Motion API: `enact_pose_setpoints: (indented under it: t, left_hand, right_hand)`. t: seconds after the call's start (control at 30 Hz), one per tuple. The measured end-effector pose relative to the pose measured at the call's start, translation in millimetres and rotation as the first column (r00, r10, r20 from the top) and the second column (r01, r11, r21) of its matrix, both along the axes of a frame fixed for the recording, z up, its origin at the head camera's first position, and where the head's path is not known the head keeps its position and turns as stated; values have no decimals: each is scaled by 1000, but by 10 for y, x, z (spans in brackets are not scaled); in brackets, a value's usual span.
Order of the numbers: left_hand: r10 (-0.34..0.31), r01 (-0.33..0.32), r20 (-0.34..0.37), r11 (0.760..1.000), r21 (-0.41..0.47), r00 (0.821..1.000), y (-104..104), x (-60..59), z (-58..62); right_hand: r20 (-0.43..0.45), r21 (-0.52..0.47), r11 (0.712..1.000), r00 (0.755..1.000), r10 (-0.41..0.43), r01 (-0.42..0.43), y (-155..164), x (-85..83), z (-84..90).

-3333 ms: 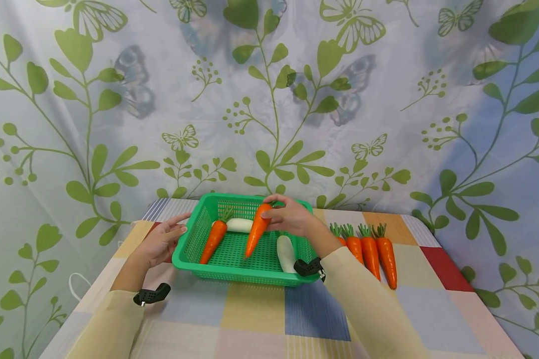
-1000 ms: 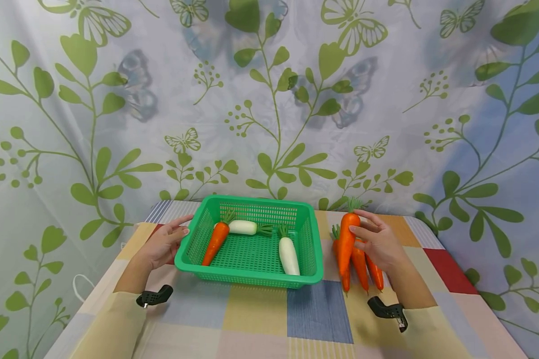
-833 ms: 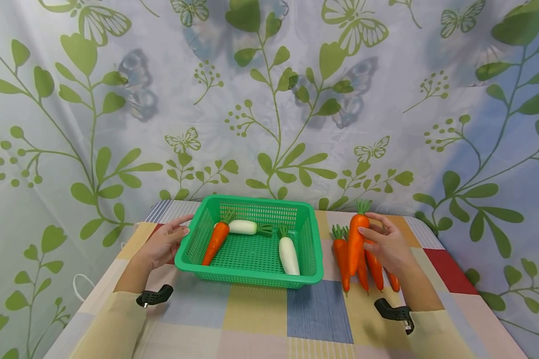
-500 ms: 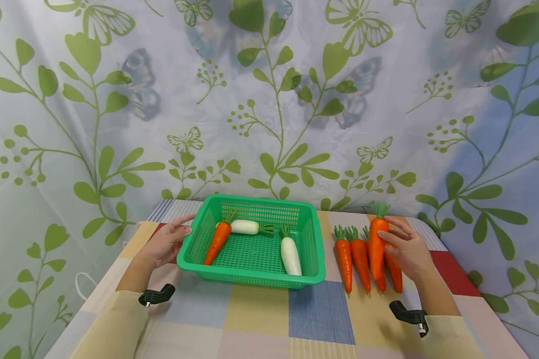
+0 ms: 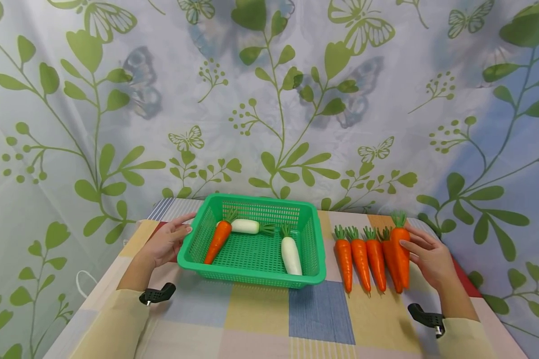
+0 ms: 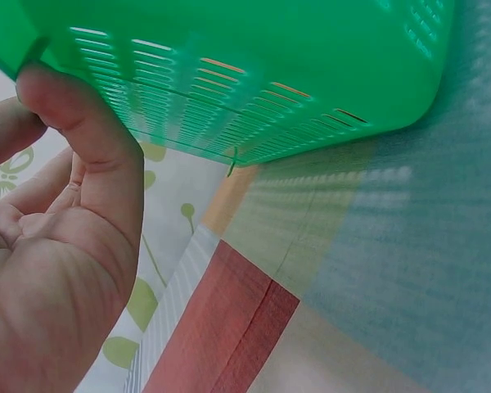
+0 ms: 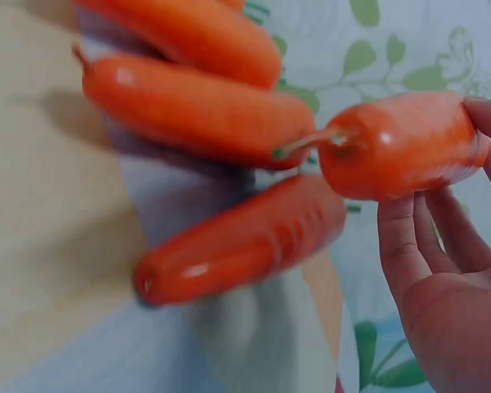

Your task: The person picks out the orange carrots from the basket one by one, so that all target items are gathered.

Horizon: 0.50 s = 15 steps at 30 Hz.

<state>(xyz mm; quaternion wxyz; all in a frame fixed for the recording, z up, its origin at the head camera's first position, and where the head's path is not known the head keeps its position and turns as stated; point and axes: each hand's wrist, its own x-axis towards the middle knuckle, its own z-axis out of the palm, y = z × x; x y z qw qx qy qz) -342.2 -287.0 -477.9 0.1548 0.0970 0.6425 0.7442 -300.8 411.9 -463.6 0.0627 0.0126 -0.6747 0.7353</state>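
Note:
My right hand [image 5: 431,257] pinches an orange carrot [image 5: 401,257] with a green top between thumb and fingers. In the right wrist view this carrot [image 7: 409,147] is raised above the table, tip toward the camera. Just left of it in the head view lies the rightmost carrot [image 5: 390,257] of a row of several on the cloth. My left hand [image 5: 163,244] is at the left side of a green plastic basket [image 5: 251,275]. Its thumb [image 6: 82,123] touches the rim in the left wrist view, with fairly straight fingers; some are partly hidden.
Inside the basket lie a carrot [image 5: 217,242] on the left, a white radish [image 5: 247,226] along the back and another white radish [image 5: 290,257] on the right. A checked cloth [image 5: 256,311] covers the table. Behind hangs a leaf-patterned curtain [image 5: 269,99].
My right hand has carried a carrot from inside the basket to the right, over the row, to its right end. The left hand has stayed by the basket, which has hardly moved.

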Motion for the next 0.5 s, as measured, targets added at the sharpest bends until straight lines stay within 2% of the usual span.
enact_pose_setpoints:
  t: [0.27, 0.5]
  left_hand:
    - [0, 0, 13, 1000, 1, 1000, -1, 4, -2]
    - [3, -3, 20, 1000, 8, 1000, -7, -7, -6]
  right_hand:
    - [60, 72, 997, 998, -24, 20, 185, -12, -103]
    - [74, 94, 994, 995, -67, 60, 283, -49, -170]
